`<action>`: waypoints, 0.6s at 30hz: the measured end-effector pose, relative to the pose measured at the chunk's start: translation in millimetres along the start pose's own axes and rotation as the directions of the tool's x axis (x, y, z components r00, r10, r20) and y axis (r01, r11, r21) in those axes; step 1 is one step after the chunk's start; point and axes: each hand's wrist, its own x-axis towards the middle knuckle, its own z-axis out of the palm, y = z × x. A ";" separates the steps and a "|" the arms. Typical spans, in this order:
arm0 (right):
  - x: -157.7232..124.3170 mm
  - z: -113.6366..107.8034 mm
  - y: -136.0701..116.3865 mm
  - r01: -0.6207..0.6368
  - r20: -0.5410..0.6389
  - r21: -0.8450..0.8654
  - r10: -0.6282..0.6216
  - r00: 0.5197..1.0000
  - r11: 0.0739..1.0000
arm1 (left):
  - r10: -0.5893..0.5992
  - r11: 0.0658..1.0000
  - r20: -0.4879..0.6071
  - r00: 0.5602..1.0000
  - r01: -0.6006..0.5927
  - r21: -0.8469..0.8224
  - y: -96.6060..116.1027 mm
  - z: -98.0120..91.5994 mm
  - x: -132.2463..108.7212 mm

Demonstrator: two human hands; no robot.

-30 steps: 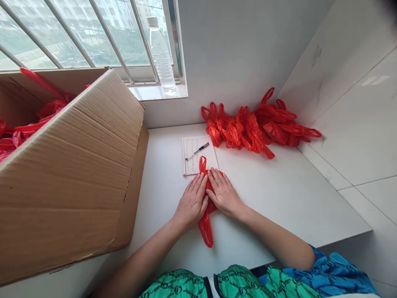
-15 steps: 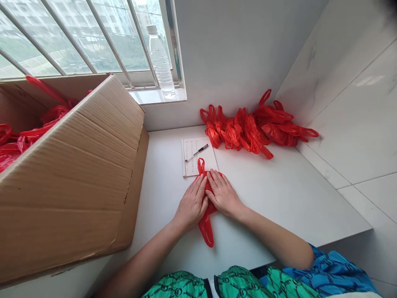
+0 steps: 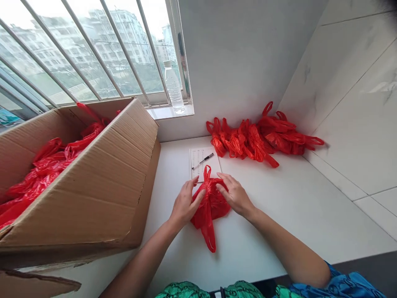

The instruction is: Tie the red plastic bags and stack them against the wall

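Left hand (image 3: 186, 203): fingers loosely spread, resting on the 9 o'clock side of the crumpled red plastic carrier bag (image 3: 211, 207); no pinch visible. Right hand (image 3: 235, 194): fingers spread, tips at the bag's 2 o'clock edge; no pinch visible.

Bag: lying on the white countertop (image 3: 288, 219) between the hands, one handle loop pointing to 12 o'clock, the other to 6 o'clock. Upper loop overlaps the lower edge of the white paper notepad (image 3: 198, 159), which bears small printed lines and a slim black-and-silver pen (image 3: 203, 161).

At 1 o'clock: heap of red plastic bags (image 3: 260, 138) against the wall. At 10 o'clock: open brown corrugated cardboard box (image 3: 83, 194), holding loose red plastic bags (image 3: 40, 178). At 11 o'clock: clear plastic water bottle (image 3: 173, 87) on the barred window's ledge.
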 end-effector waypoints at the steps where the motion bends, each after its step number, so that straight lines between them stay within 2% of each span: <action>1: 1.3 -5.8 0.9 -0.011 -0.054 0.038 0.013 0.998 0.999 | -0.052 0.998 -0.025 0.998 0.053 0.042 4.1 -6.5 2.2; 4: 3.6 -16.9 5.5 -0.044 -0.134 0.115 0.059 0.989 0.992 | -0.139 0.967 0.045 0.989 0.126 0.219 18.9 -14.9 7.5; 7: 4.2 -17.7 10.7 -0.097 -0.125 0.165 0.118 0.985 0.982 | -0.126 0.937 0.132 0.983 0.074 0.341 30.1 -3.3 8.3; 10: 4.3 -14.6 12.6 -0.119 -0.108 0.192 0.142 0.984 0.974 | -0.072 0.933 0.168 0.983 0.007 0.361 34.1 12.3 3.8; 12: 3.6 -13.6 12.0 -0.121 -0.099 0.213 0.145 0.984 0.969 | -0.044 0.945 0.182 0.982 -0.018 0.327 36.6 12.4 -2.3; 15: 0.9 -14.4 10.5 -0.122 -0.092 0.264 0.150 0.984 0.957 | -0.040 0.989 0.191 0.981 0.011 0.150 48.6 -12.7 -17.6; 18: -2.9 -14.7 10.4 -0.121 -0.082 0.303 0.152 0.985 0.945 | -0.054 0.991 0.217 0.975 0.078 -0.104 74.3 -63.3 -42.5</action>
